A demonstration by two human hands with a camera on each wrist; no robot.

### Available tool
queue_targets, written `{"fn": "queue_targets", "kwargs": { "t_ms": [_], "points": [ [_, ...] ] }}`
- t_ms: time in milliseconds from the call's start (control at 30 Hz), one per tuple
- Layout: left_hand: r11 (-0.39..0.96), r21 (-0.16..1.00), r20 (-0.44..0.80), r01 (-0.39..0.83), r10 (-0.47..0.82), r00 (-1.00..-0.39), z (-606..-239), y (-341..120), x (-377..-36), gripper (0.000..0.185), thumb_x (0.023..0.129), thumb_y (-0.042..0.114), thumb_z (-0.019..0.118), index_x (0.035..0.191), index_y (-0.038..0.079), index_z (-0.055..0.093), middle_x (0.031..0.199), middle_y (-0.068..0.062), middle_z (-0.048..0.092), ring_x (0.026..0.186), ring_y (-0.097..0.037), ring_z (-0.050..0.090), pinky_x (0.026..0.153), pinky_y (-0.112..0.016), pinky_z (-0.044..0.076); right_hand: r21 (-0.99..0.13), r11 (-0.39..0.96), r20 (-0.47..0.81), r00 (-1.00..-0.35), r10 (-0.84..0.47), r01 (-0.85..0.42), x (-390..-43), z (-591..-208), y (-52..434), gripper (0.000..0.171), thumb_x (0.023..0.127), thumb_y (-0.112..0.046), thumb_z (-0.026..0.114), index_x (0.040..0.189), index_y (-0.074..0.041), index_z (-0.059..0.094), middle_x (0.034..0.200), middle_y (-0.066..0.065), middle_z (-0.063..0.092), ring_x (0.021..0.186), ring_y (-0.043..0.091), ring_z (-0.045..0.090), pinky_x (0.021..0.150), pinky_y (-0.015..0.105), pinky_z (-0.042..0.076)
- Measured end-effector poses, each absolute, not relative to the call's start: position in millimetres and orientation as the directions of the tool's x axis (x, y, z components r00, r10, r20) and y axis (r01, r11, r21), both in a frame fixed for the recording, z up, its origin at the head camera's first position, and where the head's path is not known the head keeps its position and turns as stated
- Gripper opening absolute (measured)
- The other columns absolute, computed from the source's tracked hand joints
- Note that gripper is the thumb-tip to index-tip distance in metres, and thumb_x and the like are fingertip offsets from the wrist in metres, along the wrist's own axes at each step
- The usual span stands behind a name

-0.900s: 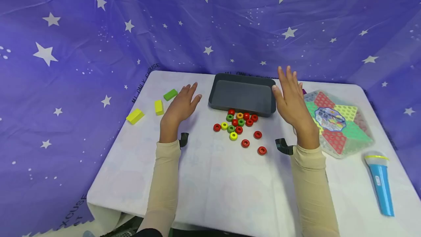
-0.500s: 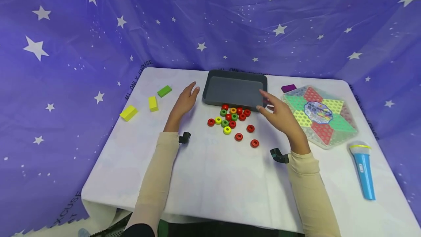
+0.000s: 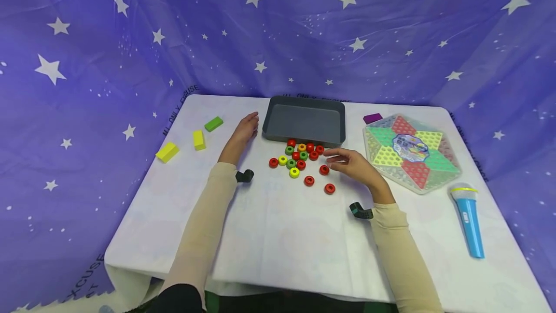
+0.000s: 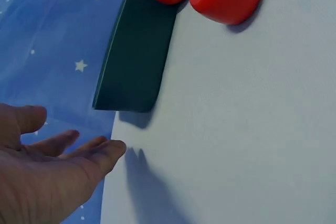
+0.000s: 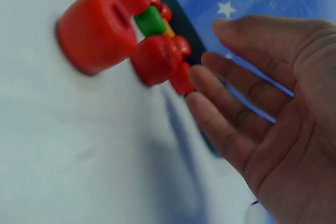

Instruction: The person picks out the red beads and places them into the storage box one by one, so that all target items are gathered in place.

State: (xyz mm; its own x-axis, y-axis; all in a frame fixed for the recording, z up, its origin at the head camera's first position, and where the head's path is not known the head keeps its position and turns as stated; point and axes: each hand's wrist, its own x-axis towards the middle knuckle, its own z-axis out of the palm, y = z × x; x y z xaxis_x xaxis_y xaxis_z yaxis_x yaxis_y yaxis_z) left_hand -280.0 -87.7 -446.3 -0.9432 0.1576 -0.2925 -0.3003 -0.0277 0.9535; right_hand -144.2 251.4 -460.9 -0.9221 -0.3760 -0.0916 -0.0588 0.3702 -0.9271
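Note:
A dark grey tray (image 3: pixel 304 135) stands at the back of the white table, seen edge-on as a tray (image 4: pixel 137 56) in the left wrist view. Several red, green, yellow and orange rings (image 3: pixel 300 159) lie in a loose cluster just in front of it. My left hand (image 3: pixel 245 129) rests open on the table beside the tray's left end, holding nothing. My right hand (image 3: pixel 347 162) hovers open with fingers extended toward the rings, nearest a red ring (image 3: pixel 324 169). In the right wrist view the right hand (image 5: pixel 262 114) spreads its fingers beside red rings (image 5: pixel 94 30).
Two yellow blocks (image 3: pixel 167 151) and a green block (image 3: pixel 214 123) lie at the left. A hexagonal coloured game board (image 3: pixel 410 152) and a purple block (image 3: pixel 372 118) sit at the right, with a blue toy microphone (image 3: pixel 467 219) near the right edge. Star-printed purple cloth surrounds the table.
My right hand has come down from beside the tray's right end to just over the rings. My left hand has settled lower beside the tray's left end.

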Motion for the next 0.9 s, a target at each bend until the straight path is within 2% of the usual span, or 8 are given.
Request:
{"fn": "queue_targets", "kwargs": {
  "t_ms": [100,167,400,600,900],
  "points": [
    [-0.070,0.941,-0.315,-0.330,0.165,-0.935,-450,-85,-282,0.050,0.104,0.013,0.035,0.152,0.008,0.027,0.153,-0.018,0.028,0.132,-0.025,0.031,0.117,-0.043,0.024,-0.955,0.295,-0.098,-0.902,-0.419,-0.033,-146,-473,257,0.045,0.091,-0.011,0.066,0.134,-0.002,0.054,0.136,0.019,0.054,0.122,0.036,0.055,0.089,0.020,0.050],
    [-0.077,0.935,-0.330,-0.347,0.169,-0.929,-454,-85,-285,0.049,0.103,0.012,0.035,0.152,0.009,0.028,0.150,-0.018,0.031,0.129,-0.025,0.032,0.116,-0.042,0.026,-0.962,0.273,-0.105,-0.892,-0.440,-0.022,-147,-477,259,0.046,0.092,-0.009,0.065,0.135,-0.001,0.053,0.137,0.020,0.053,0.124,0.036,0.053,0.089,0.017,0.048],
    [-0.104,0.922,-0.349,-0.373,0.194,-0.917,-469,-78,-290,0.050,0.102,0.008,0.038,0.152,0.009,0.030,0.149,-0.017,0.039,0.132,-0.027,0.039,0.113,-0.039,0.032,-0.952,0.302,-0.106,-0.878,-0.466,-0.045,-147,-492,261,0.043,0.092,-0.008,0.065,0.133,-0.006,0.056,0.132,0.016,0.059,0.121,0.034,0.056,0.090,0.017,0.049],
    [-0.086,0.933,-0.325,-0.349,0.217,-0.921,-470,-70,-292,0.051,0.102,0.005,0.036,0.152,0.010,0.030,0.151,-0.016,0.038,0.136,-0.028,0.039,0.115,-0.042,0.030,-0.921,0.381,-0.113,-0.880,-0.461,-0.082,-140,-473,253,0.040,0.090,-0.002,0.065,0.130,0.000,0.058,0.127,0.018,0.061,0.112,0.035,0.060,0.086,0.017,0.051],
    [-0.085,0.943,-0.294,-0.321,0.236,-0.926,-476,-65,-300,0.052,0.101,-0.003,0.031,0.152,0.009,0.027,0.153,-0.014,0.035,0.138,-0.025,0.038,0.116,-0.039,0.029,-0.883,0.462,-0.130,-0.900,-0.416,-0.086,-137,-460,249,0.035,0.090,-0.003,0.066,0.125,-0.003,0.064,0.121,0.014,0.065,0.106,0.030,0.063,0.081,0.018,0.052]
  ]
}}
